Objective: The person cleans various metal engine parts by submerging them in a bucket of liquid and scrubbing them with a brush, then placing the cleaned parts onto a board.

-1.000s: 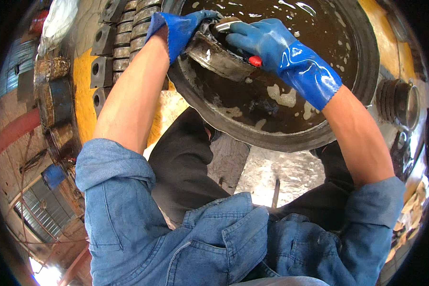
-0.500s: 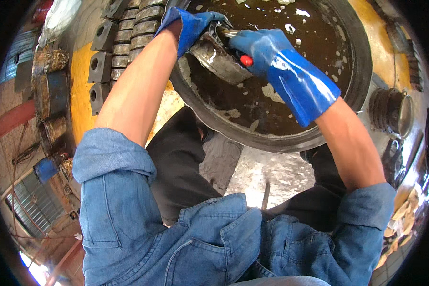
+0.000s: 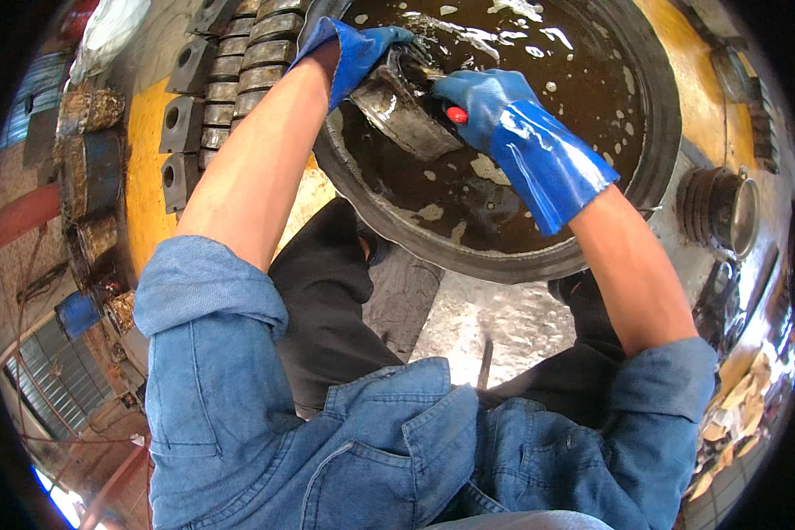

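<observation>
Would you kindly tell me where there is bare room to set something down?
The pale ground bordered by the basin, the right trouser leg and a grey board looks bare, except for a thin dark rod. Left of the basin is crowded with stacked rings and holed blocks.

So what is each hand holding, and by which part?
The left hand holds a metal ring by its upper-left edge. The right hand grips a red-ended tool by its handle, which is mostly hidden in the glove.
</observation>
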A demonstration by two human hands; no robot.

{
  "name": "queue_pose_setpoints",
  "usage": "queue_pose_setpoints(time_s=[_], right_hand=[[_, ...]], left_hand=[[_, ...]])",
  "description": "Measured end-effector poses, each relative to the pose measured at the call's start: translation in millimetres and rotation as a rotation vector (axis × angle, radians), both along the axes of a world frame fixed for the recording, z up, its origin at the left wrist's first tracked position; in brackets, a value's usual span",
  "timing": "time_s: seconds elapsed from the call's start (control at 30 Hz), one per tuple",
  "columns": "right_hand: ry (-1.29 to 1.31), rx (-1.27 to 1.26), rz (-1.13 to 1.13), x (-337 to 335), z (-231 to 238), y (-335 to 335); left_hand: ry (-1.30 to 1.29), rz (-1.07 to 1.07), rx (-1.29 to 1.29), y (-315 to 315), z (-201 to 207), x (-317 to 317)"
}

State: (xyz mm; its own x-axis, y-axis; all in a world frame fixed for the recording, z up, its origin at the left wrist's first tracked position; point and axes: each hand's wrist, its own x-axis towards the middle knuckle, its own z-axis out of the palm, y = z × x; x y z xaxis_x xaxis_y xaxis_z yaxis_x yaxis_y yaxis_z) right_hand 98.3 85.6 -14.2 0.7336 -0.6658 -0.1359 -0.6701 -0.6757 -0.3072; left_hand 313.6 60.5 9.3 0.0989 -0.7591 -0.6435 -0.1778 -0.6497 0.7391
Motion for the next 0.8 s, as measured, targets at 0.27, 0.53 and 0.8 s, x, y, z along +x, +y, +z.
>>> queue_pose_setpoints(time_s=[0.27,0.53,0.8], right_hand=[[0.022,0.043,-0.061,6.8,8.5,3.2],[-0.033,0.054,-0.073,1.8,-3.1,0.1],[-0.180,0.084,-0.158,-16.9,-10.1,4.6]], left_hand=[[-0.079,-0.060,-0.135,-1.0,-9.1,8.3],[-0.111,-0.080,-0.242,9.5,0.5,-1.9],[-0.181,-0.094,-0.411,18.5,11.0,-9.2]])
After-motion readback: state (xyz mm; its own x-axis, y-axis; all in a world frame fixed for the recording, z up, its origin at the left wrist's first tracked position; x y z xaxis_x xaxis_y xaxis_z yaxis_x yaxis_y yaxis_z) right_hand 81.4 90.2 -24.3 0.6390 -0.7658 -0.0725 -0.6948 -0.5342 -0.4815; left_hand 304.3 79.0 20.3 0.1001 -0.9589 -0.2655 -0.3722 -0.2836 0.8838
